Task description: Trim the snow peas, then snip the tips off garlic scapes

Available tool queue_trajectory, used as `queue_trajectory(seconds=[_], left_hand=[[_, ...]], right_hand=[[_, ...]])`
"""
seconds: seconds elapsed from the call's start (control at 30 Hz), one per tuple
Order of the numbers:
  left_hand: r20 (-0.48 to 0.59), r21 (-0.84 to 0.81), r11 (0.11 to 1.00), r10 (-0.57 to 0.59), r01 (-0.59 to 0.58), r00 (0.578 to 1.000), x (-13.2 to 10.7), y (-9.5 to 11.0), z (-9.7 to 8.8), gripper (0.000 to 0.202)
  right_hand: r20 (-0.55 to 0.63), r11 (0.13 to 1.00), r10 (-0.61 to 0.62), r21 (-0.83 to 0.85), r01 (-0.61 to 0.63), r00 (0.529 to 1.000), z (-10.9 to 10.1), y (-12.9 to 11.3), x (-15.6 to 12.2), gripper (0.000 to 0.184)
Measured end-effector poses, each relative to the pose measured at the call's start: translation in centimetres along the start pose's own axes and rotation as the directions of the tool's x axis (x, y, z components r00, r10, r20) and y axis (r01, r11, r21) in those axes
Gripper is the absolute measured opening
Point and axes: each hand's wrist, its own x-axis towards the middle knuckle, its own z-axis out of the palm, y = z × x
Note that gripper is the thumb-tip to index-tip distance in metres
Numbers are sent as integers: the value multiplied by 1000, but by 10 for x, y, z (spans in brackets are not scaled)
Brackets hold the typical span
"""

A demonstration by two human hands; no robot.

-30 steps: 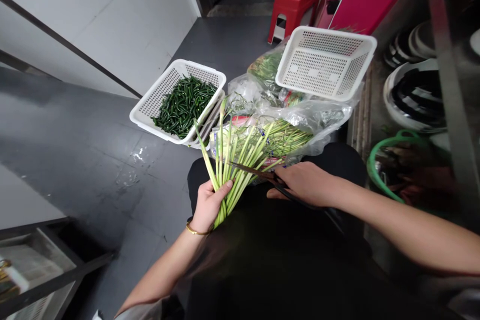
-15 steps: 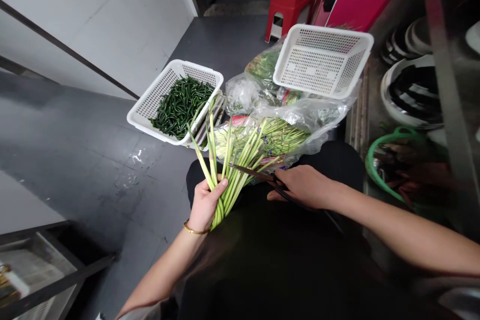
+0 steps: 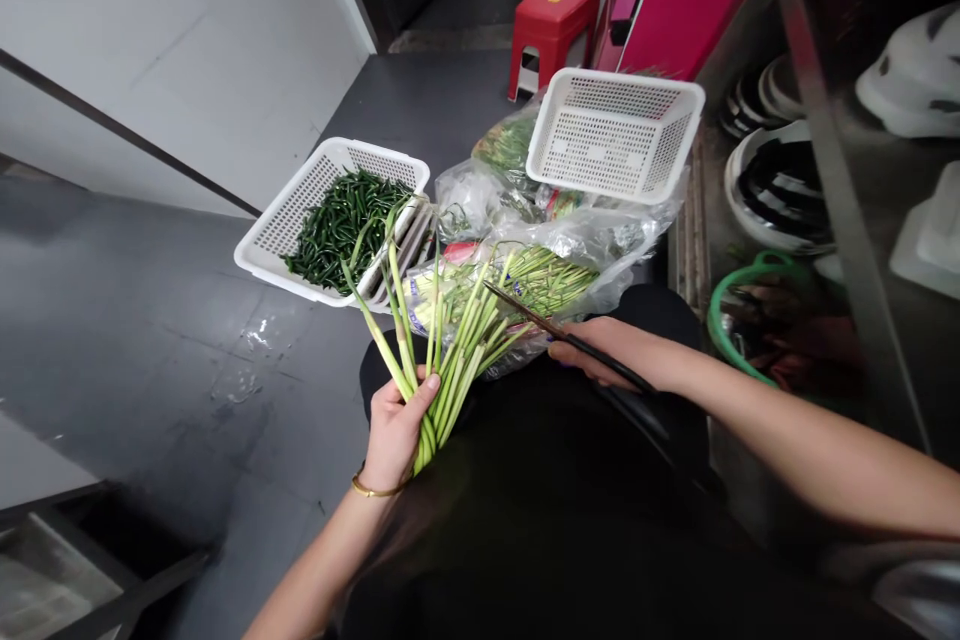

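Observation:
My left hand (image 3: pixel 399 428) is closed around the lower part of a bunch of garlic scapes (image 3: pixel 457 366), their tops fanned out away from me. In my right hand (image 3: pixel 611 352) is a pair of dark scissors (image 3: pixel 536 320), the blades pointing left toward the stems; my fingers partly hide the handles. The blade tips lie at the right side of the bunch, and I cannot tell whether they touch it. Just beyond, more scapes (image 3: pixel 559 280) lie in an opened clear plastic bag (image 3: pixel 637 238).
A white basket (image 3: pixel 259 238) of green chillies (image 3: pixel 345 225) stands on the floor at left. Another white basket (image 3: pixel 611 145) rests on the bags. Behind are a red stool (image 3: pixel 555 15) and a pink cabinet (image 3: pixel 697 0). A metal shelf with a green-rimmed basket (image 3: pixel 724 335) borders the right.
The scissors have swung so that their blades point more away from me, and they sit nearer the stem tops. My left hand keeps its hold on the bunch. The whole view has shifted slightly.

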Motion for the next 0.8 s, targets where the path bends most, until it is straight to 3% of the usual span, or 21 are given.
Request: queue_trajectory(seconds=[0.13, 0.33, 0.53, 0.67, 0.8], left_hand=[[11, 44, 999, 20, -21, 1000, -1, -1, -2, 31], [56, 128, 991, 44, -51, 997, 0, -4, -4, 29], [86, 171, 982, 70, -84, 994, 1, -7, -5, 28], [112, 186, 978, 78, -98, 991, 1, -7, -4, 26], [142, 219, 968, 91, -121, 986, 1, -4, -4, 24]], right_hand=[[14, 994, 102, 31, -102, 995, -5, 12, 7, 49], [-98, 994, 7, -107, -18, 995, -8, 18, 17, 52], [-239, 993, 14, -113, -43, 971, -5, 12, 7, 52], [-41, 991, -61, -124, 55, 997, -5, -2, 3, 41], [69, 969, -5, -245, 22, 998, -4, -11, 12, 35]])
